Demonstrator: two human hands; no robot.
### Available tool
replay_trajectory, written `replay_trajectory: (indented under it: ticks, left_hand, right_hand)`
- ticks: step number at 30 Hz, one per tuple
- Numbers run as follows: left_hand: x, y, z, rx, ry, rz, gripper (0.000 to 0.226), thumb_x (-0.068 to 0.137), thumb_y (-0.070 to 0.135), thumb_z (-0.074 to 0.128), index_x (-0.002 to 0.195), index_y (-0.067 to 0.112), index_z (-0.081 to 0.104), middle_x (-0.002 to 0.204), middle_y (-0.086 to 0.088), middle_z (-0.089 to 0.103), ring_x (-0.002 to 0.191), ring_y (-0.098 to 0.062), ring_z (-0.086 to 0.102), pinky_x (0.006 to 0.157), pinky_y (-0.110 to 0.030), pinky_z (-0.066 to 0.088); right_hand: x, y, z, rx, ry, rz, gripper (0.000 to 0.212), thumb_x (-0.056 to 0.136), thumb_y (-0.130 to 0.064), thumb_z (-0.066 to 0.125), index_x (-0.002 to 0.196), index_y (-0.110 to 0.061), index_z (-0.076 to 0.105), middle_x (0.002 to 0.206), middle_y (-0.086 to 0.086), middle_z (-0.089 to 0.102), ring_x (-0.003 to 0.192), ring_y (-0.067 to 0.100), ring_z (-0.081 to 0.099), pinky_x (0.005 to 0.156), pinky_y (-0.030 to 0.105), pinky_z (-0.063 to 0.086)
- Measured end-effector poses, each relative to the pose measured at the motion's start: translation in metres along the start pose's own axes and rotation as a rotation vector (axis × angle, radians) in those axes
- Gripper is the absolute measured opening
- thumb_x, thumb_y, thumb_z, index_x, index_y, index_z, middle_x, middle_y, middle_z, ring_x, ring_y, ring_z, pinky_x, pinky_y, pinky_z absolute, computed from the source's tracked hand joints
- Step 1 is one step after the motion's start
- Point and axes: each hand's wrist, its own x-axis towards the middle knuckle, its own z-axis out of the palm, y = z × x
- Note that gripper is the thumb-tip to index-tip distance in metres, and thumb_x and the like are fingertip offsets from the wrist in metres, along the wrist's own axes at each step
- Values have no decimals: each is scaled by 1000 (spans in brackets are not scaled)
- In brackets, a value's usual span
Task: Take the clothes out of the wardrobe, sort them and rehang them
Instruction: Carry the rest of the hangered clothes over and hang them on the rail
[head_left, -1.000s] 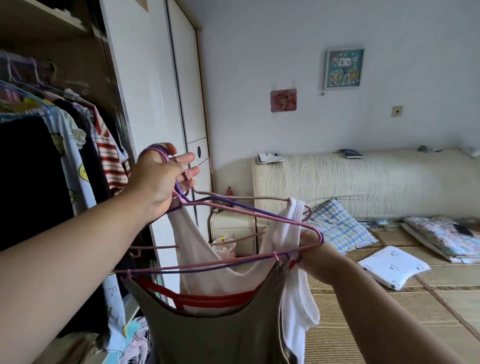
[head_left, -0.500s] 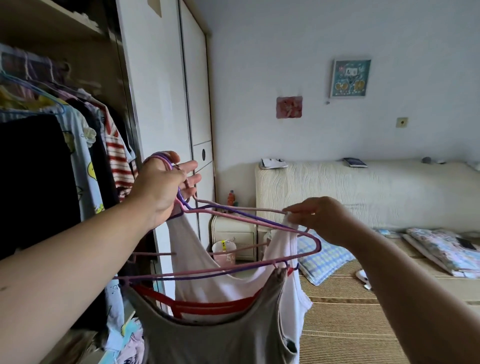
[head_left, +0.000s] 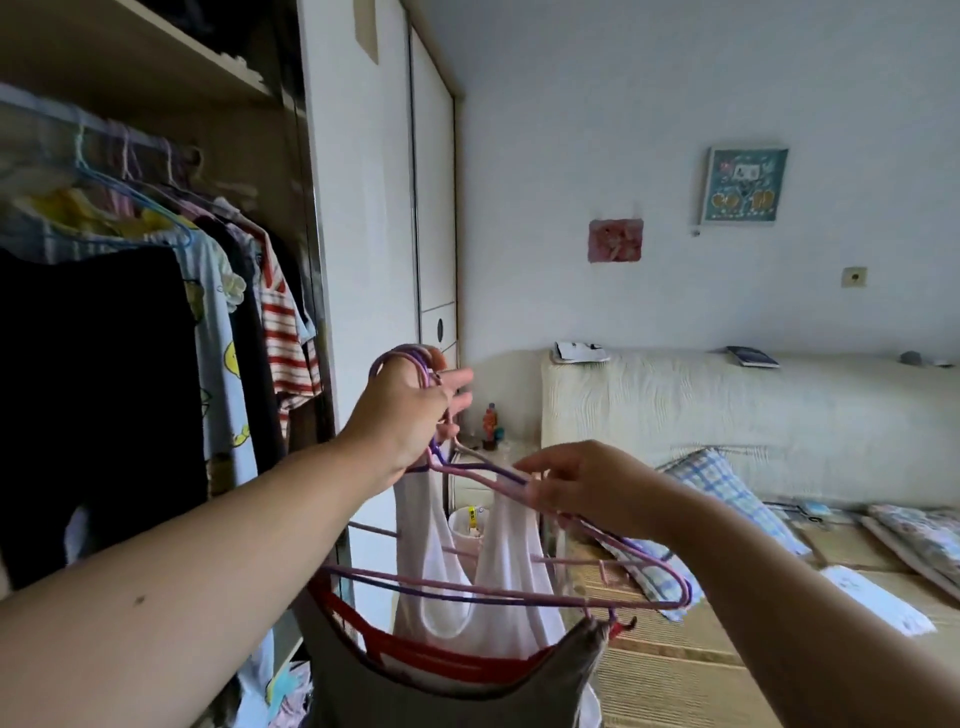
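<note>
right hand lower now, on hangers

Dim daylight, wide-angle warp, slight blur

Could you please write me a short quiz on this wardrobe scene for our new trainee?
1. True or false: the left hand grips the hooks of several hangers at once.
2. The right hand pinches: A) a hanger's sloping arm; B) the clothes rail; C) the checked pillow.
3. Fill in: the striped shirt in the wardrobe is white and ____.
Key: 1 true; 2 A; 3 red.
</note>
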Motion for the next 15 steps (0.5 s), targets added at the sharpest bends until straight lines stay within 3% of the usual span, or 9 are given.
replay_trajectory:
  ticks: [3, 6, 8, 11, 15]
  left_hand:
    - [17, -6, -20, 24, -36, -22, 29, 96, -6, 35, 87, 20, 45, 120, -6, 64, 86, -13, 67, 55, -21, 48]
    - [36, -8, -34, 95, -86, -33, 26, 97, -5, 33, 98, 17, 46, 124, -5, 62, 90, -15, 66, 61, -23, 49]
    - [52, -8, -48, 151, -96, -12, 24, 97, -5, 34, 105, 15, 45, 126, -4, 61, 94, -16, 65, 60, -23, 49]
    - [76, -4, -75, 195, -88, 7, 25, 97, -5, 34, 99, 18, 45, 123, -4, 60, 96, -15, 63, 59, -23, 47]
    - [106, 1, -109, 210, -42, 3, 27, 97, -4, 35, 93, 21, 46, 112, 1, 61, 94, -16, 66, 55, -22, 44]
  right_hand:
    - [24, -4, 13, -56, -53, -10, 10, 76, -53, 66, 79, -46, 60, 71, -25, 63, 59, -10, 55, 55, 13, 41]
    - [58, -17, 32, 42, -129, -59, 23, 79, -47, 68, 90, -60, 52, 89, -18, 66, 77, -6, 60, 68, 13, 47]
    - [82, -25, 46, 10, -167, -88, 21, 84, -41, 65, 98, -52, 54, 82, -17, 68, 68, -5, 58, 63, 11, 47]
    - [117, -31, 57, 25, -129, -94, 5, 86, -38, 63, 88, -34, 63, 71, -18, 66, 62, -7, 58, 60, 11, 43]
    - [162, -43, 65, -64, -106, -128, 8, 87, -40, 61, 80, -35, 61, 68, -17, 63, 61, -5, 56, 58, 14, 42]
